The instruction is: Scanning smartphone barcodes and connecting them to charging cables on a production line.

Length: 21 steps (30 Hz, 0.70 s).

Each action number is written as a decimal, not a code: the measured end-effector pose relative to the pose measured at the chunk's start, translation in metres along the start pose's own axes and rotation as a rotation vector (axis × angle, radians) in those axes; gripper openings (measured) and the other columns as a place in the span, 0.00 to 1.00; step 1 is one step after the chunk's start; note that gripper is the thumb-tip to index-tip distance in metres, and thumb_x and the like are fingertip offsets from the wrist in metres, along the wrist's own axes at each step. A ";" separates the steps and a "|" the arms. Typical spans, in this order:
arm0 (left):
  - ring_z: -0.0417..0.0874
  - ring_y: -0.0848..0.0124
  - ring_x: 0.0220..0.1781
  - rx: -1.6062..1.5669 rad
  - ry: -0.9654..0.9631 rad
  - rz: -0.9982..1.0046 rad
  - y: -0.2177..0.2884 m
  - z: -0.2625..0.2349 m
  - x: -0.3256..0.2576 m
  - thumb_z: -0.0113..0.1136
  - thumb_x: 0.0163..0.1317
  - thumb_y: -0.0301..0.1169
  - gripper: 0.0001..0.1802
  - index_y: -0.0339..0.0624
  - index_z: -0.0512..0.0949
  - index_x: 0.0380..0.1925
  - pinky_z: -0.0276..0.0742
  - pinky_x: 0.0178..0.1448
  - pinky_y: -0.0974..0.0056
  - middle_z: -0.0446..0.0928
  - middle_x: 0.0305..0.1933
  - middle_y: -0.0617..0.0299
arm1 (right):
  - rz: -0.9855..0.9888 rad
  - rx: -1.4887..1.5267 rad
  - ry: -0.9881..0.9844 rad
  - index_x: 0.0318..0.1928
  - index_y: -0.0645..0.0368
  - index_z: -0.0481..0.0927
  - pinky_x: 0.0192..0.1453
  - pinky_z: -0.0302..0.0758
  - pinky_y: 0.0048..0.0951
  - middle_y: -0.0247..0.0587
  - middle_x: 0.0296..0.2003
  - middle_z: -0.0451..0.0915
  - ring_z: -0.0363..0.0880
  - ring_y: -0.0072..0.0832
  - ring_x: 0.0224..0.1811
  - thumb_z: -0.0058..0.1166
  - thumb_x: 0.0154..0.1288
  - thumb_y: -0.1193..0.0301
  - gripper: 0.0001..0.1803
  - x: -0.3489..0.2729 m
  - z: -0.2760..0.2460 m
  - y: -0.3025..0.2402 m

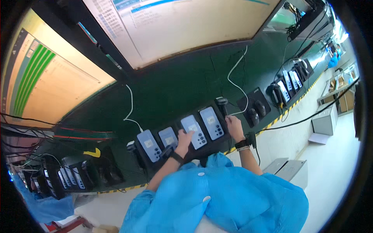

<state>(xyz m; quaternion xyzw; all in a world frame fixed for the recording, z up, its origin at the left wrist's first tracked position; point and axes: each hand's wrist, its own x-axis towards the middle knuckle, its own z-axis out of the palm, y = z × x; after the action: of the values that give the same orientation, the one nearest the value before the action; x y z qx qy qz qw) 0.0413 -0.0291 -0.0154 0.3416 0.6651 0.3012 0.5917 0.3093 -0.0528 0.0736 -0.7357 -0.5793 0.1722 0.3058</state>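
Observation:
Several pale blue smartphones lie in a row, backs up, on a black mat. My left hand (185, 141) grips the left edge of the third smartphone (194, 133), its thumb over the back. Just right of it lies another smartphone (211, 123). My right hand (235, 127) is closed with its fingertips at the end of a white cable (237, 83); the cable's tip is hidden. Close to those fingers stands a black handheld scanner (222, 101). At the left, a smartphone (149, 145) has a white cable (132, 105) plugged in, beside a shorter-looking smartphone (168, 137).
Two large monitors (186, 29) stand behind the dark green bench (171, 93). Right of my hand, dark computer mice (259, 108) sit on a pad. A second black scanner (133, 149) stands left of the phones. More phones (283, 91) lie farther right along the bench.

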 end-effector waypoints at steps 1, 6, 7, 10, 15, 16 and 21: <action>0.82 0.59 0.49 -0.100 -0.073 0.062 0.005 0.000 0.001 0.66 0.55 0.33 0.23 0.29 0.74 0.47 0.76 0.53 0.57 0.80 0.47 0.46 | 0.090 0.168 -0.076 0.44 0.67 0.82 0.46 0.77 0.38 0.49 0.37 0.83 0.83 0.41 0.41 0.53 0.70 0.70 0.12 0.000 -0.004 -0.014; 0.80 0.68 0.47 -0.208 -0.232 0.191 0.044 -0.011 -0.006 0.61 0.56 0.22 0.17 0.34 0.74 0.47 0.76 0.51 0.62 0.79 0.44 0.55 | 0.089 0.559 -0.217 0.41 0.68 0.85 0.40 0.74 0.26 0.40 0.34 0.84 0.79 0.22 0.36 0.63 0.64 0.70 0.12 0.002 -0.025 -0.092; 0.80 0.68 0.47 -0.174 -0.268 0.231 0.051 -0.016 -0.012 0.61 0.56 0.21 0.18 0.34 0.73 0.48 0.76 0.52 0.63 0.79 0.45 0.56 | 0.048 0.624 -0.198 0.41 0.67 0.86 0.40 0.74 0.26 0.41 0.35 0.84 0.79 0.25 0.35 0.63 0.63 0.71 0.10 0.006 -0.026 -0.106; 0.80 0.73 0.49 -0.230 -0.402 0.296 0.064 -0.028 -0.037 0.61 0.61 0.21 0.20 0.32 0.73 0.54 0.76 0.53 0.67 0.79 0.50 0.59 | -0.197 0.506 -0.243 0.41 0.65 0.87 0.41 0.74 0.27 0.42 0.35 0.83 0.80 0.27 0.36 0.63 0.62 0.72 0.10 0.015 -0.025 -0.131; 0.80 0.79 0.47 -0.096 -0.462 0.387 0.075 -0.039 -0.051 0.63 0.65 0.25 0.19 0.33 0.77 0.55 0.76 0.51 0.71 0.82 0.46 0.63 | -0.202 0.544 -0.372 0.41 0.64 0.87 0.42 0.75 0.27 0.43 0.35 0.85 0.82 0.30 0.38 0.64 0.62 0.71 0.10 0.017 0.010 -0.144; 0.80 0.79 0.46 -0.033 -0.445 0.355 0.075 -0.040 -0.053 0.63 0.64 0.25 0.18 0.33 0.78 0.54 0.76 0.51 0.71 0.83 0.45 0.64 | -0.222 0.534 -0.376 0.41 0.63 0.87 0.42 0.76 0.28 0.44 0.35 0.85 0.83 0.31 0.38 0.64 0.62 0.71 0.10 0.016 0.016 -0.143; 0.80 0.80 0.44 -0.065 -0.457 0.374 0.070 -0.041 -0.058 0.63 0.65 0.25 0.16 0.33 0.80 0.52 0.76 0.49 0.71 0.83 0.44 0.65 | -0.219 0.474 -0.404 0.39 0.62 0.87 0.41 0.77 0.29 0.44 0.35 0.85 0.84 0.32 0.38 0.63 0.63 0.68 0.11 0.013 0.027 -0.138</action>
<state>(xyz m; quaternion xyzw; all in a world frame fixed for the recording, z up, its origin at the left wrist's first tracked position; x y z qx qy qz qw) 0.0116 -0.0349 0.0798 0.4982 0.4301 0.3412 0.6711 0.1930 -0.0144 0.1444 -0.5281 -0.6478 0.4110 0.3641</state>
